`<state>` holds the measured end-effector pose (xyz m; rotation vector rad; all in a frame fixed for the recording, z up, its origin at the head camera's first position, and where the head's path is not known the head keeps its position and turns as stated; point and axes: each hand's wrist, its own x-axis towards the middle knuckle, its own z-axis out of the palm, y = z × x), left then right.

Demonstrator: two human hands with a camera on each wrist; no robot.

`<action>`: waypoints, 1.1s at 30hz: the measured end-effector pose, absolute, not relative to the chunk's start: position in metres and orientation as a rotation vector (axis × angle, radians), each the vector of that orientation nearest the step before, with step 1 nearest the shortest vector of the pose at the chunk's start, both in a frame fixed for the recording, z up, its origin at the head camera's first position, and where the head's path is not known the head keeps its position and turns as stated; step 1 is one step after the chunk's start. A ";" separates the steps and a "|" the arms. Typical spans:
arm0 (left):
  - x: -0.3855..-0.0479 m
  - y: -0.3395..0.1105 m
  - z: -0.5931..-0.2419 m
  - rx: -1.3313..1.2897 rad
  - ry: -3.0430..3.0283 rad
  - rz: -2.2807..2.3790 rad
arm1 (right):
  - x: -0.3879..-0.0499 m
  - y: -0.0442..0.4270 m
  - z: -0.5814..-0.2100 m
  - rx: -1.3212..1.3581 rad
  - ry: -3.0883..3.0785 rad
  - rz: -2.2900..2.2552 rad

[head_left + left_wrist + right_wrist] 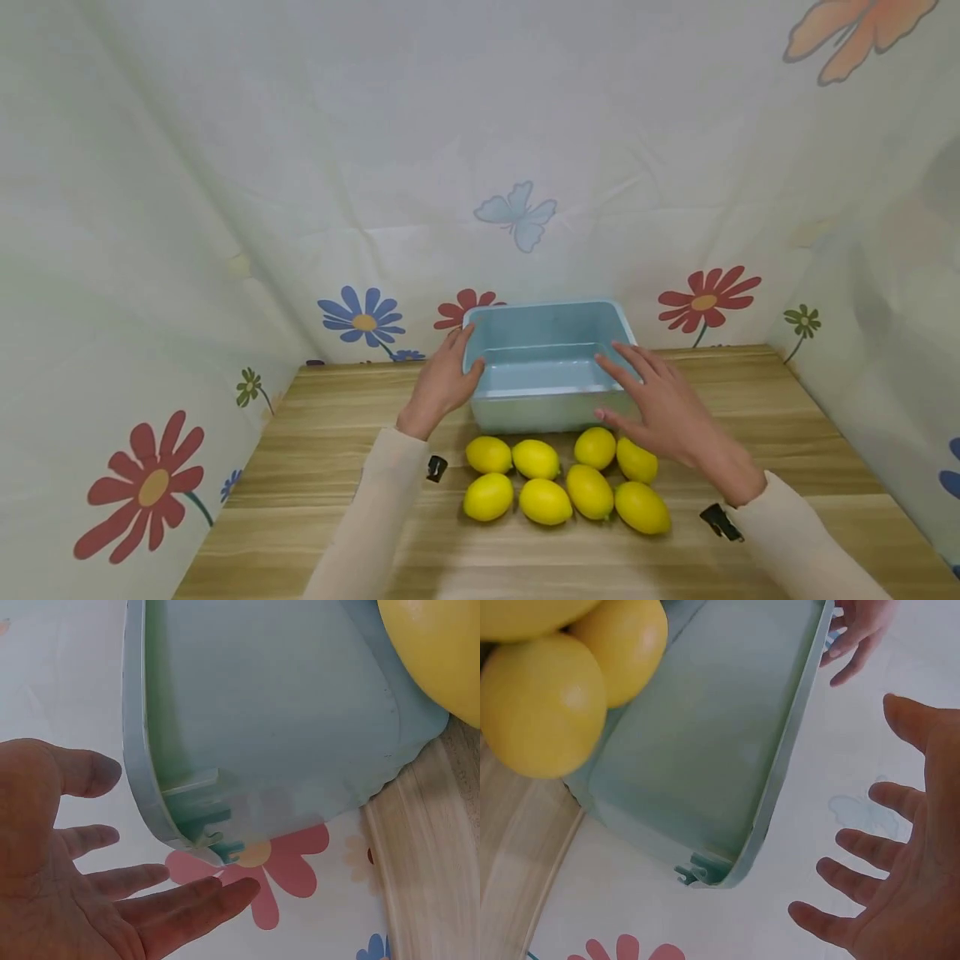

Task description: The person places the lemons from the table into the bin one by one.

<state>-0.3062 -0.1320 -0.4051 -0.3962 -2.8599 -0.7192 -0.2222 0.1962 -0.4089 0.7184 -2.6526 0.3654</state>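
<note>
A worktop with pale brown wood-grain pattern [337, 417] carries the things. White cloth-like walls [225, 125], printed with flowers and butterflies, stand around it at nine, twelve and three o'clock. A pale blue butterfly [516, 217] is at twelve o'clock above the light blue-green rectangular plastic bin [555, 412], which stands near the back wall. At six o'clock of the bin, eight yellow oval lemons [545, 502] lie on the worktop in two rows of four.

The left hand [442, 379] is at nine o'clock of the bin, the right hand [671, 417] at four o'clock. Both grips hold nothing; their fingers are extended and spread apart.

The right hand hides the bin's near right corner and part of one back-row lemon. An orange butterfly [855, 37] at one o'clock is cut by the upper edge. Two small black buckles [437, 468] lie beside the cream sleeves [397, 483], but their details are hard to make out.

In the head view, both hands overlap the bin's rim, but the wrist views show a gap between each thumb and the rim. Only these wrist views show the small notched pieces [214, 832] under the rim.
</note>
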 end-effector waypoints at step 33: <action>-0.319 -0.145 -0.432 -0.334 -2.751 -1.213 | -0.170 0.200 -0.480 0.744 -2.965 0.335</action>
